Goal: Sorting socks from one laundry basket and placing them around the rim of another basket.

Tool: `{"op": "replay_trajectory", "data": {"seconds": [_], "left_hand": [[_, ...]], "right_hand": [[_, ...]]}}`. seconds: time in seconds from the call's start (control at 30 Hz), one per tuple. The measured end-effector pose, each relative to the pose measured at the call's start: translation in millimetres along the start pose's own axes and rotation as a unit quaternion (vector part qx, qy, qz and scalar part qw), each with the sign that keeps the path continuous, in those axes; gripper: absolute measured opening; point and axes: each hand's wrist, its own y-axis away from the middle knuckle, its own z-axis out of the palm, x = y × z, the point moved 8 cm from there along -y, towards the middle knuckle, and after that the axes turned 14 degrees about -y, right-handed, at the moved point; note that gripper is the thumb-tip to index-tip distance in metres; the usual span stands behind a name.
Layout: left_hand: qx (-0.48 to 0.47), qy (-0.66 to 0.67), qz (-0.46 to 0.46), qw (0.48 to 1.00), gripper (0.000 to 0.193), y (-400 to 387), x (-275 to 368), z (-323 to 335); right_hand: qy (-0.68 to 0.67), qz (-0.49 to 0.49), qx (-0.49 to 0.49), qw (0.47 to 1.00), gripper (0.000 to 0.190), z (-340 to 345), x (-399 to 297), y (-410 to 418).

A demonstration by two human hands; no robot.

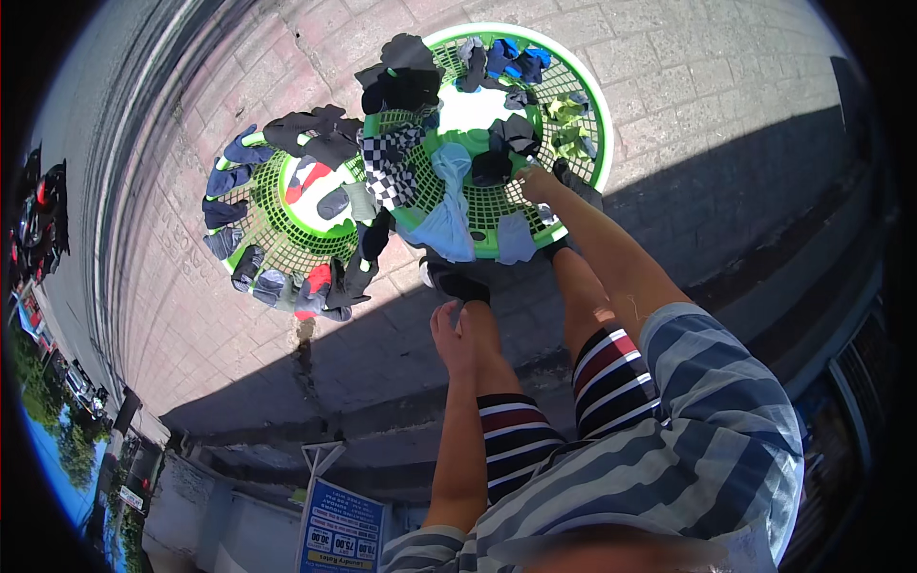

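My right hand [539, 183] reaches into the right green plastic mesh basket [607, 136], its fingers at a small whitish item beside a black sock [491, 168]. Whether they grip it is unclear. My left hand [453, 336] is empty, fingers slightly apart, above my left shin. A light blue cloth [448, 215] and a pale grey sock [514, 238] hang over the near rim. Yellow-green socks [571, 129], blue-and-black socks [517, 61] and checkered cloth [389, 168] lie around the basket. Dark and striped socks, one red and grey [313, 290], drape the left green mesh basket [286, 222].
The baskets stand on block paving [645, 86], partly in shadow. A dark shoe [455, 279] is close to the near rim. Behind me are a step and a blue sign [342, 526] bearing writing. A road with a parked red motorcycle [43, 215] runs at the left.
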Motion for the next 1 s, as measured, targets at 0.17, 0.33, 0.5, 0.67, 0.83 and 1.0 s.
{"op": "replay_trajectory", "data": {"seconds": [0.17,0.33,0.5,0.67,0.83,1.0], "left_hand": [[-0.027,0.009,0.030,0.999,0.024,-72.8,45.8,45.2],[0.066,-0.212,0.066,0.973,0.042,-117.9,54.8,62.5],[0.032,-0.275,0.095,0.956,0.028,-130.3,45.3,73.7],[-0.042,0.111,-0.096,0.988,0.005,-121.7,-5.7,51.9],[0.024,0.108,-0.040,0.993,0.016,-122.8,4.9,18.4],[-0.001,-0.076,0.046,0.996,0.031,-118.3,36.2,49.8]], "right_hand": [[0.002,-0.010,0.022,1.000,0.029,47.6,-2.8,-48.6],[-0.176,0.012,0.005,0.984,0.027,94.4,-26.2,-100.5],[0.149,0.197,-0.095,0.964,0.041,113.2,10.9,-111.3],[0.231,0.099,-0.068,0.966,0.034,104.0,25.7,-110.1],[0.124,0.038,-0.080,0.988,0.029,81.4,9.6,-98.0],[-0.066,-0.145,0.082,0.984,0.035,70.7,-56.2,-111.2]]}}
